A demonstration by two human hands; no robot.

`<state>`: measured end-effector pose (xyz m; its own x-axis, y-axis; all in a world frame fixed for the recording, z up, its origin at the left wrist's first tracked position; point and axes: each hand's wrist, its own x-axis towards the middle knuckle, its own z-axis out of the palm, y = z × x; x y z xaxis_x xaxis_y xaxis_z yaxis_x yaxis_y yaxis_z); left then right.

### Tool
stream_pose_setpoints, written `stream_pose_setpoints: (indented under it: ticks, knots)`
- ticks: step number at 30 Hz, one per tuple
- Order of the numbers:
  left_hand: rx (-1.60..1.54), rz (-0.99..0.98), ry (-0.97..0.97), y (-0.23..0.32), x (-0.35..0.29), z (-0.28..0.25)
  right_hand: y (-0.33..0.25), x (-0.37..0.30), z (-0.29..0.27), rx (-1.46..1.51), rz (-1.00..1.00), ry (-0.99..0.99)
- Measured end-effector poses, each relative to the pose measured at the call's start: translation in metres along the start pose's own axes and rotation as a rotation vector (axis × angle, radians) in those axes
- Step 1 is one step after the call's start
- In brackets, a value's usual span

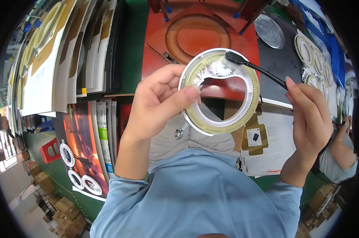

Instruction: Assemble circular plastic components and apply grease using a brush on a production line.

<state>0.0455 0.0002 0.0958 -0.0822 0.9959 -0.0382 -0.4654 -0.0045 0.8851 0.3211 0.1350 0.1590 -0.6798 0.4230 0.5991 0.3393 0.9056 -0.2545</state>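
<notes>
My left hand [159,101] grips a white plastic ring [221,123] with a yellowish inner track and small white gears near its top, thumb pressed on the ring's left edge. My right hand [310,119] holds a thin black brush [259,68] by its handle. The brush head rests on the ring's upper right rim, beside the gears. Both hands are raised in front of my chest, above a red fixture [199,35] with a round recess.
Stacks of flat printed cartons [64,55] lie at the left. More rings [312,55] and a silvery disc [269,31] sit on a dark mat at the right. Another person's arm [338,152] shows at the right edge. Cardboard boxes [56,202] stand on the floor.
</notes>
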Motion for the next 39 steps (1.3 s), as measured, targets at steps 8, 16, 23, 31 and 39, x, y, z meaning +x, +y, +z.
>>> stream_pose_setpoints:
  ticks: [8,16,23,31,39]
  knots:
    - [0.029,0.036,-0.012,-0.004,-0.004,-0.008,0.005,-0.017,-0.022,0.046,0.05,0.108]
    - [0.045,0.054,-0.026,-0.012,-0.004,-0.009,0.071,-0.056,0.017,0.232,0.75,0.304]
    - [0.041,0.065,-0.006,-0.018,-0.003,-0.006,0.135,-0.071,0.087,0.079,0.802,0.269]
    - [-0.002,0.049,-0.015,-0.021,-0.003,0.009,0.138,-0.071,0.103,-0.206,0.614,0.242]
    - [-0.076,0.049,-0.027,-0.038,0.007,0.02,0.03,-0.078,0.046,0.832,0.926,0.094]
